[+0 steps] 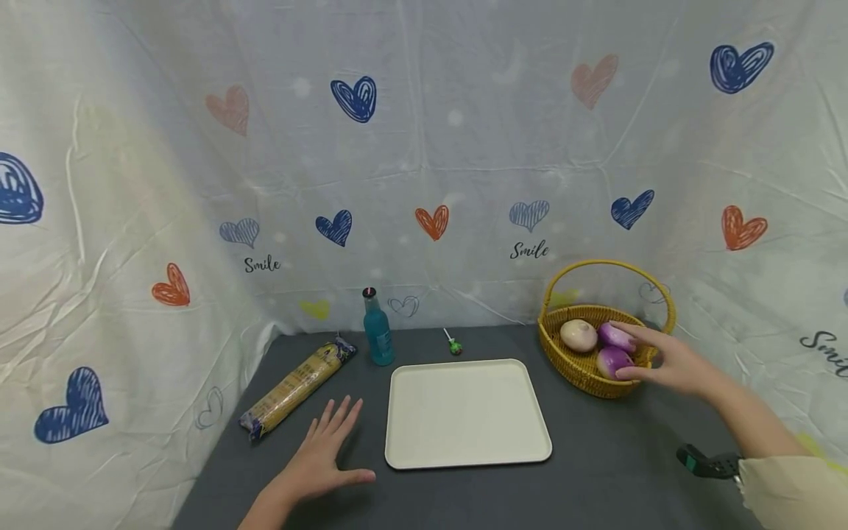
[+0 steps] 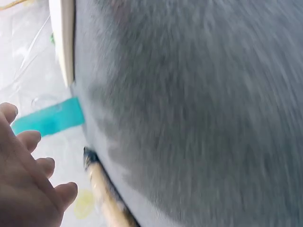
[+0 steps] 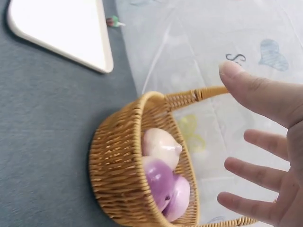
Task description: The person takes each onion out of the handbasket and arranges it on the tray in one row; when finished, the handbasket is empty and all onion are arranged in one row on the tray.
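Observation:
My right hand (image 1: 676, 362) is over the right side of a yellow wicker basket (image 1: 583, 381), its thumb and fingers spread apart. Inside the basket are a whitish onion (image 1: 578, 336) and two purple onions (image 1: 613, 361). In the head view the fingertips overlap the purple onions, while the right wrist view shows a gap between the hand (image 3: 265, 156) and the onions (image 3: 160, 179). Palm down with fingers splayed, my left hand (image 1: 319, 455) hovers above the dark table and holds nothing. It is nearest to a long yellow packet (image 1: 298, 389) and a cream tray (image 1: 467, 414).
A blue bottle (image 1: 378, 335) with a dark cap stands behind the tray, beside the packet's far end. Near the tray's back edge lies a green lollipop (image 1: 455, 347). The basket's tall handle (image 1: 601, 263) arches over it. A heart-printed curtain (image 1: 430, 162) encloses the table's back and sides.

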`<state>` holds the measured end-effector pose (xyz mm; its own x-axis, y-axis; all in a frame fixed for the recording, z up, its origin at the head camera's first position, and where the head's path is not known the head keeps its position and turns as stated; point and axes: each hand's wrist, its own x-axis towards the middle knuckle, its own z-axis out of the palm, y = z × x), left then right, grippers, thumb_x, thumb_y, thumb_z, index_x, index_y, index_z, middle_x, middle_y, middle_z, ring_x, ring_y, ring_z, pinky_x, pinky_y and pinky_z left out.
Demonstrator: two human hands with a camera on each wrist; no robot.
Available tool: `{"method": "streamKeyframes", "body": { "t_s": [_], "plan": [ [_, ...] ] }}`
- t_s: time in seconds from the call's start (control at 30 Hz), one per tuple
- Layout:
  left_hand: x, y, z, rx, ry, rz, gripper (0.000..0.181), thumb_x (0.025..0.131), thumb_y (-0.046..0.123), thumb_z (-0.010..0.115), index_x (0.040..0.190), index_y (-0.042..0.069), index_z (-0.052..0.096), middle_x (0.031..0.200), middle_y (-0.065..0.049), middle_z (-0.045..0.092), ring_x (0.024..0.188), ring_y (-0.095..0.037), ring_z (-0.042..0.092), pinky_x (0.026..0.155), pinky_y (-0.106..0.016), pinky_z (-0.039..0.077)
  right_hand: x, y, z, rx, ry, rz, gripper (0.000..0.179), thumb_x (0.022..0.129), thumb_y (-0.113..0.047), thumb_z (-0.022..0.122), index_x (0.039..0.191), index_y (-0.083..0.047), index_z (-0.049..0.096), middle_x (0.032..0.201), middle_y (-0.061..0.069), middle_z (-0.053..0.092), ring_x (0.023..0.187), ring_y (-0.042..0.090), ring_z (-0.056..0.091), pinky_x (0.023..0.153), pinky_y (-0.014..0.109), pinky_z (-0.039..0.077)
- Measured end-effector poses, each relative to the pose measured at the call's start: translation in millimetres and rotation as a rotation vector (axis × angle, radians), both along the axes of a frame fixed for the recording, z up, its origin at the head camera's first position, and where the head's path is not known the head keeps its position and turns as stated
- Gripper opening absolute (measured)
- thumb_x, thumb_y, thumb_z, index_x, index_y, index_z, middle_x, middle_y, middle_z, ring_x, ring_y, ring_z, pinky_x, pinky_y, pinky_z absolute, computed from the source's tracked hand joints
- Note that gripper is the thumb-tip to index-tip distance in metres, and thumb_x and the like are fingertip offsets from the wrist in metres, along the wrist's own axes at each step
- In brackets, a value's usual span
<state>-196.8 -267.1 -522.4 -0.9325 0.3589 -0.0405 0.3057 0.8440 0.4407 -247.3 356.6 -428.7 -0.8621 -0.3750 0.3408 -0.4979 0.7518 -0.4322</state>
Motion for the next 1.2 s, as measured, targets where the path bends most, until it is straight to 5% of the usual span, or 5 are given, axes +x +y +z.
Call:
{"method": "streamKeyframes", "body": {
  "t_s": [0.2, 0.33, 0.5, 0.83, 1.2],
  "plan": [
    [-8.3, 13.5, -4.1, 0.027, -0.048, -0.031, 0.118, 0.075, 0.067, 0.078, 0.163, 0.032, 0.009, 0.171, -0.011, 0.006, 0.155, -0.046, 0.001, 0.114, -0.077, 0.008, -25.5, -4, 11.1, 0.021, -0.12, -0.004, 0.076, 0.085, -0.03, 0.083, 0.148, -0.006, 0.05, 0.142, 0.025, 0.057, 0.115, 0.037, 0.062, 0.085, 0.045, 0.055],
    [-13.5, 19.0, -6.8, 0.035, -0.092, -0.038, 0.119, 0.074, 0.068, 0.077, 0.164, 0.028, 0.011, 0.17, -0.013, 0.007, 0.155, -0.046, 0.0, 0.115, -0.077, 0.007, -41.5, -6, 11.7, 0.01, -0.172, 0.025, 0.072, 0.087, -0.03, 0.081, 0.147, -0.004, 0.052, 0.141, 0.029, 0.056, 0.122, 0.052, 0.056, 0.092, 0.064, 0.051],
    [-19.1, 24.6, -13.5, 0.034, -0.156, -0.057, 0.12, 0.074, 0.068, 0.078, 0.164, 0.022, 0.013, 0.17, -0.015, 0.007, 0.154, -0.048, -0.001, 0.115, -0.076, 0.005, -60.1, -5, 10.3, 0.023, -0.217, 0.053, 0.07, 0.088, -0.032, 0.08, 0.146, -0.004, 0.052, 0.14, 0.029, 0.057, 0.127, 0.054, 0.051, 0.097, 0.068, 0.046],
    [-27.8, 36.4, -19.7, 0.049, -0.147, -0.079, 0.123, 0.072, 0.07, 0.078, 0.164, 0.019, 0.014, 0.171, -0.006, 0.013, 0.155, -0.046, 0.003, 0.117, -0.073, 0.005, -89.3, -2, 8.6, 0.056, -0.29, 0.036, 0.076, 0.085, -0.041, 0.081, 0.147, -0.008, 0.053, 0.143, 0.028, 0.055, 0.125, 0.053, 0.054, 0.099, 0.068, 0.045],
    [-23.2, 39.3, -22.7, 0.078, -0.198, -0.063, 0.12, 0.075, 0.067, 0.078, 0.164, 0.02, 0.013, 0.17, -0.009, 0.013, 0.154, -0.047, 0.006, 0.116, -0.075, 0.007, -121.7, -7, -7.1, 0.016, -0.356, 0.07, 0.069, 0.085, -0.02, 0.083, 0.144, -0.001, 0.054, 0.14, 0.029, 0.056, 0.127, 0.053, 0.052, 0.102, 0.065, 0.045]
  ]
}}
